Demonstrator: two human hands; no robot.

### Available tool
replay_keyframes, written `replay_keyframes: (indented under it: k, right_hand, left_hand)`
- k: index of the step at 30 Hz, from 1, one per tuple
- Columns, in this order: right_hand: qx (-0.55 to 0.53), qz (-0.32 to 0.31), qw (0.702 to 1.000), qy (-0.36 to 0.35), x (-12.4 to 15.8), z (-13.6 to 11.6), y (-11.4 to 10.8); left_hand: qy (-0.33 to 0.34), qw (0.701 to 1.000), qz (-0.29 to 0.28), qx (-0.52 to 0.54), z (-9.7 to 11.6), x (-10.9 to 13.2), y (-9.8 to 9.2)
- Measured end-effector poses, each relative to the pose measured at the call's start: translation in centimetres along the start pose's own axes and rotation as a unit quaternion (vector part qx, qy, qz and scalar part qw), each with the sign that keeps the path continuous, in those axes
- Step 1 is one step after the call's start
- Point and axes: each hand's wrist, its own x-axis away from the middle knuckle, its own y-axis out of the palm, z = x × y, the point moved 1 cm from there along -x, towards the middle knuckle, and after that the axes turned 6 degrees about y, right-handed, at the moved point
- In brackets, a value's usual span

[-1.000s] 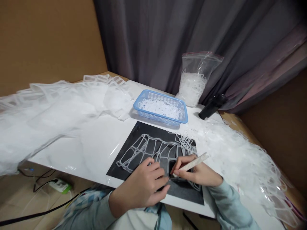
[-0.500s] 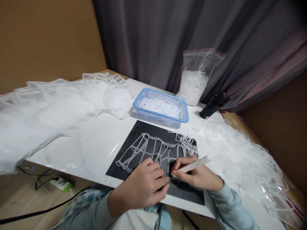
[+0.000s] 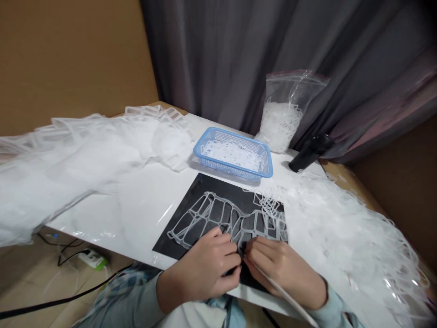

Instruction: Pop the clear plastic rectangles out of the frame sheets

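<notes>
Your left hand (image 3: 200, 269) and right hand (image 3: 282, 271) are curled and close together, their fingertips meeting at the near edge of the translucent plastic lattice (image 3: 218, 214). The lattice lies flat on a black mat (image 3: 191, 228) near the front edge of the bench (image 3: 143, 205). Your right hand closes around a thin pale stick (image 3: 287, 294), whose far end runs down past the bench's front edge. Your left fingers (image 3: 229, 241) bear on the lattice, but you can't tell from this view whether they pinch a strand.

Keep your fingertips close to the strand you're working, and hold the stick low so it doesn't snag the thin links. Tangled pieces at the lattice's far right corner could catch, so go gently there.

A white heap of lattice (image 3: 341, 228) crowds the mat's right side and spills over the right bench edge, and another mass (image 3: 85, 155) covers the left end. Toward the far edge sit a blue mesh basket (image 3: 233, 167) of white pieces, a zip bag (image 3: 290, 91), and a black cylinder (image 3: 309, 154) in the far right corner.
</notes>
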Motion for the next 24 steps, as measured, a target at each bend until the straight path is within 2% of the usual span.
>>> replay_keyframes:
  k: [4, 7, 11, 13, 24]
  right_hand:
    - [-0.021, 0.011, 1.000, 0.015, -0.07, -0.03, -0.10]
    - [-0.094, -0.009, 0.994, 0.053, 0.07, 0.19, -0.42]
    - [-0.239, -0.027, 0.957, 0.160, 0.44, 0.75, -0.54]
    - [-0.276, -0.022, 0.940, 0.200, 0.52, 0.90, -0.44]
    - [-0.305, -0.006, 0.925, 0.229, 0.38, 0.30, -0.22]
  left_hand:
    - [-0.002, 1.000, -0.005, 0.002, -0.02, -0.07, 0.02]
    - [0.001, 1.000, -0.003, -0.010, 0.06, -0.04, -0.06]
    - [0.020, 0.999, 0.022, -0.025, 0.18, 0.23, -0.10]
    - [0.032, 0.998, 0.036, -0.026, 0.20, 0.40, -0.07]
    - [0.034, 0.998, 0.033, -0.035, 0.25, 0.51, -0.07]
